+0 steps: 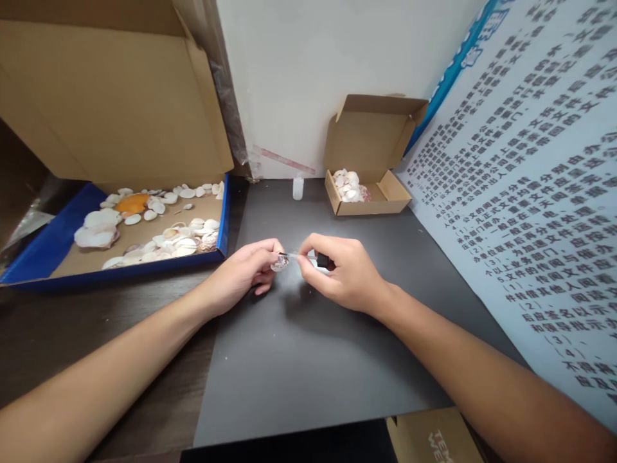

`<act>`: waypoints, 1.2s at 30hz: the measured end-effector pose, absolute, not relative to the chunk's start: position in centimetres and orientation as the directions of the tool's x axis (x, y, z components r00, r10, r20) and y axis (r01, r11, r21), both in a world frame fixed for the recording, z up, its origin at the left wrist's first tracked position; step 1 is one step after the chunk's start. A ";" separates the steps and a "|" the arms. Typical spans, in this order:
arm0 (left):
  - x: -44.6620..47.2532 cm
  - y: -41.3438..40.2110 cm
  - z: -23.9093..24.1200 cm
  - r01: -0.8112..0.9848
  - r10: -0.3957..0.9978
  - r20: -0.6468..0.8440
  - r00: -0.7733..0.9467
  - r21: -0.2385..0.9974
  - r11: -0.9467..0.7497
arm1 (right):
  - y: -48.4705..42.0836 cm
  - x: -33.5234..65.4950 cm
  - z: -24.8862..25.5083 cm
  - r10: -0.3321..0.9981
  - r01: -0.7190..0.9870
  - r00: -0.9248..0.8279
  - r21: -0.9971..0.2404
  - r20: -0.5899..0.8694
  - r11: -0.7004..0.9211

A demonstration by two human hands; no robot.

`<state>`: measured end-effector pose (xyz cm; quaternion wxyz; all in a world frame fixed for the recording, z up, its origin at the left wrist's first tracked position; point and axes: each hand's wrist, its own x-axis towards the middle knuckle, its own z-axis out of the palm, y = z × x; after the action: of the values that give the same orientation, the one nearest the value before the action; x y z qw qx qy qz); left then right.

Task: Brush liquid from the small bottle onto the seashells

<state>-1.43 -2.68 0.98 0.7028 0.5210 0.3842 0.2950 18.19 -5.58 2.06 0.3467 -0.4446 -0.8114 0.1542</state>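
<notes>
My left hand (pixel 248 270) pinches a small speckled reddish-and-white seashell (pixel 280 262) between thumb and bent fingers. Facing it from the right, my right hand (pixel 343 269) has thumb and forefinger closed on a thin translucent piece (pixel 292 256) that reaches toward the shell. Whether its tip touches the shell, I cannot tell, nor what exactly it is. A black cap-like part (pixel 324 261) and something white (pixel 318 269) show under the curled right fingers, partly hidden. Both hands are over the dark grey mat (pixel 270 373).
At left, a blue-edged cardboard box (pixel 144 262) lies open with several shells inside. A smaller open carton (pixel 371 208) at the back right contains white shells. Between them stands a small whitish bottle (pixel 298 189). A printed sheet (pixel 520 193) slopes along the right side; another carton (pixel 429 440) is below the front edge.
</notes>
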 end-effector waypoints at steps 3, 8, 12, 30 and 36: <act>-1.4 -2.7 1.0 -0.014 0.822 -0.250 0.511 0.954 0.299 | -5.6 18.3 2.1 0.839 0.640 -0.380 -0.544 0.389 0.542; -1.2 -2.6 1.1 -0.057 0.847 -0.265 0.462 0.944 0.326 | -5.7 18.3 2.4 0.871 0.634 -0.315 -0.600 0.376 0.488; -1.2 -2.6 1.3 -0.072 0.845 -0.271 0.461 0.938 0.340 | -5.6 18.2 2.2 0.871 0.631 -0.335 -0.601 0.358 0.490; -1.3 -2.7 1.3 -0.096 0.845 -0.234 0.480 0.944 0.316 | -5.6 18.1 1.9 0.886 0.658 -0.319 -0.595 0.336 0.462; -1.3 -2.6 1.0 -0.114 0.850 -0.221 0.479 0.944 0.310 | -5.4 18.1 1.7 0.892 0.697 -0.295 -0.560 0.344 0.447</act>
<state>-1.33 -2.59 0.99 0.7130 0.4806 0.3827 0.3379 18.11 -5.45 1.65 0.3154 -0.5029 -0.7899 0.1539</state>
